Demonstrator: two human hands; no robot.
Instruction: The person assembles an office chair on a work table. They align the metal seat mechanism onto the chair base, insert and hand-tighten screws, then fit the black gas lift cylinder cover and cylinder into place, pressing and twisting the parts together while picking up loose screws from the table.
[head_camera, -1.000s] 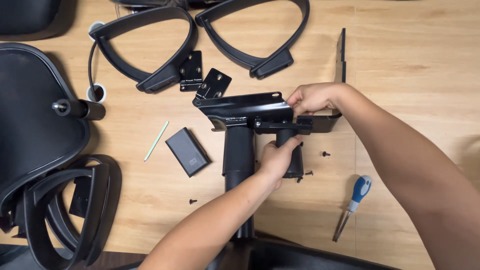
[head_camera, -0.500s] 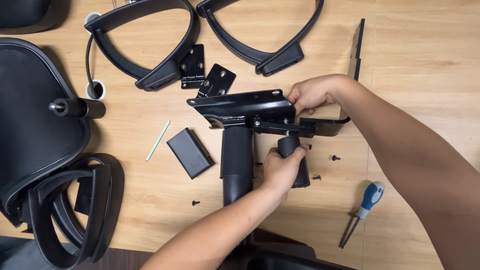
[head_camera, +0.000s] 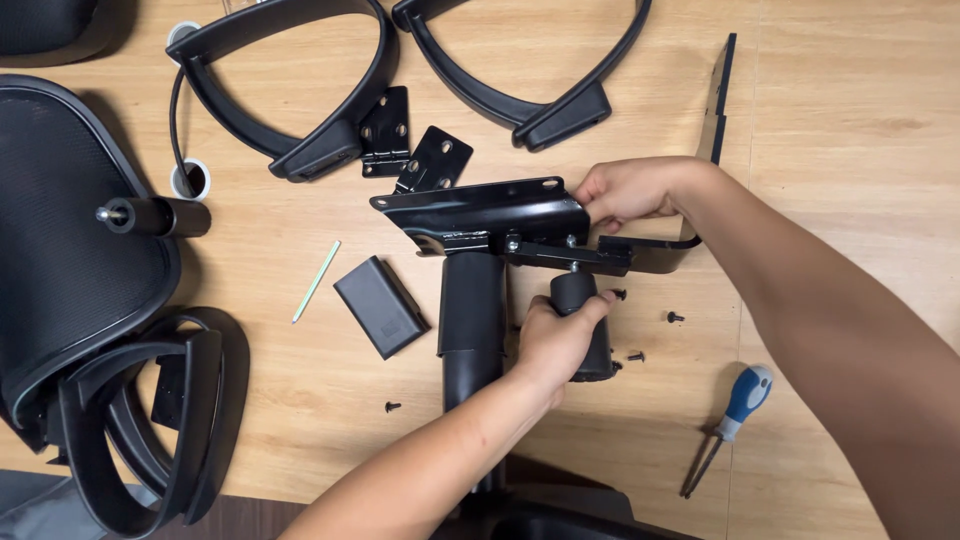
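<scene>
Nearest us, the left hand (head_camera: 555, 340) wraps the black knob (head_camera: 585, 325) just under the seat plate (head_camera: 490, 210) atop the gas column (head_camera: 472, 320), while beyond it the right hand (head_camera: 625, 190) pinches the plate's edge — best kept level, I'd say, knob turned gently.

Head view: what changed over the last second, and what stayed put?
The left hand slid down the black knob under the metal plate and now wraps it lower. The right hand kept its grip on the plate's edge. Armrests, screwdriver and loose screws did not move on the floor.
</scene>
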